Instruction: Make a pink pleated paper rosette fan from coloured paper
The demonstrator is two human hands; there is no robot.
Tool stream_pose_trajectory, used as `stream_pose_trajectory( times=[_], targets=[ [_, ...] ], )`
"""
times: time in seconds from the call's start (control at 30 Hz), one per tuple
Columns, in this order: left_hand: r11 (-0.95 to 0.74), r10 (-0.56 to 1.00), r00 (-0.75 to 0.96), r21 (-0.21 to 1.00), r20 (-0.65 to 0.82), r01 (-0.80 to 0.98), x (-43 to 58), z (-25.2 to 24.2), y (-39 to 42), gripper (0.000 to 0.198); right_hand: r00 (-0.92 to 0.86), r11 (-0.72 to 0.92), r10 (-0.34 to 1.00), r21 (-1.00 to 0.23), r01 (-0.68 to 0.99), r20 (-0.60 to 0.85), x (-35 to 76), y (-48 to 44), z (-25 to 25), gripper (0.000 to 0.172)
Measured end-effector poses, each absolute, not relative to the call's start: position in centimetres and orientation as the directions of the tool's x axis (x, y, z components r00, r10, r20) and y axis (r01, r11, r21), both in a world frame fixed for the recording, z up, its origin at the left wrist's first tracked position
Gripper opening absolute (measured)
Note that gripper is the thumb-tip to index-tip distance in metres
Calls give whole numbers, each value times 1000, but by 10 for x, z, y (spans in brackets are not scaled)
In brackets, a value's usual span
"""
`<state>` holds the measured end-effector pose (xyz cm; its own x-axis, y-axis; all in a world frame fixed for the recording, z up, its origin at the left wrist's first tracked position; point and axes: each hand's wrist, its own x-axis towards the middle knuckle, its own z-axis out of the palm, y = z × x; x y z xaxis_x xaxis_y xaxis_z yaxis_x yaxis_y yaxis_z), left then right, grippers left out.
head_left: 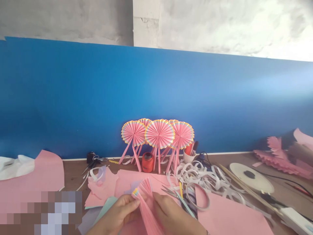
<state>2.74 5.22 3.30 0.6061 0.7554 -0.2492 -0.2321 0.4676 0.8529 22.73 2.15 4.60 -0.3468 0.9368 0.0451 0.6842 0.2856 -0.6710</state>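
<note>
A pleated pink paper fan (146, 195) with a coloured edge stands folded between my hands at the bottom centre. My left hand (117, 213) pinches its left side near the striped top edge. My right hand (172, 215) grips its right side, fingers closed on the pleats. Under them lie pink paper sheets (225, 215) on the wooden table (73, 173).
Several finished round pink fans (158, 133) lean on the blue wall (156, 98). An orange tape roll (147, 162), a cup of pens (189, 153), keys (92, 159), curled white paper strips (202, 176), scissors (174, 192), a white disc (251, 178) and folded pink paper (281, 156) crowd the table.
</note>
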Motion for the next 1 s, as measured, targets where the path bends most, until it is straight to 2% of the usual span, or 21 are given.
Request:
stream_pose_trajectory(
  times=[0.17, 0.3, 0.47, 0.67, 0.87, 1.0],
  targets=[
    [504, 737, 635, 815, -233, -286, 29, 42, 48, 24, -324, 204, 945, -695, 690, -44, 223, 18, 62, 24],
    [539, 724, 647, 781, -237, -317, 29, 42, 48, 17, -331, 197, 942, -702, 685, -58, 222, 17, 69, 23],
    [523, 747, 615, 793, -251, -312, 26, 32, 52, 12, -300, 175, 951, -669, 722, -75, 226, 19, 59, 23],
    [513, 757, 607, 796, -243, -322, 25, 29, 55, 14, -323, 160, 938, -676, 719, -122, 236, 21, 44, 35],
    [577, 757, 581, 722, -299, -382, 22, 29, 57, 10, -337, 207, 933, -574, 792, -128, 237, 19, 46, 33],
    [571, 766, 570, 722, -297, -390, 20, 27, 60, 13, -372, 262, 922, -540, 800, -105, 237, 20, 46, 36]
  ],
)
